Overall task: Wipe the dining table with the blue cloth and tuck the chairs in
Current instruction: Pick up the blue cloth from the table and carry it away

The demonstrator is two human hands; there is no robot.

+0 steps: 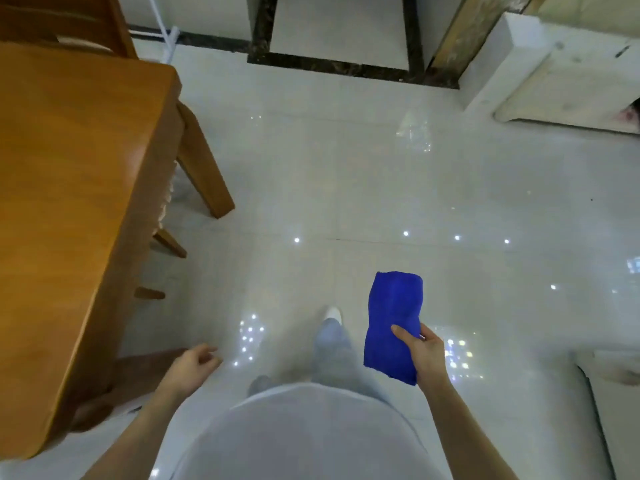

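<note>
Glossy white floor (346, 188) fills the view beneath both hands.

Item count: one blue cloth (394, 323), one wooden tabletop (69, 202), two hands. One chair (62, 22) shows its back far ahead of the left hand, past the tabletop. A second chair (169, 241) sits under the tabletop edge, ahead of the left hand; only cushion trim and legs are visible.

Right hand (420, 348): forearm extended forward, thumb on top of the blue cloth, fingers beneath, pinching its near part. The folded blue cloth projects forward of this hand, above the floor, well apart from the tabletop.

Left hand (194, 367): fingers loosely curled, grasping nothing, just right of the tabletop edge.
</note>
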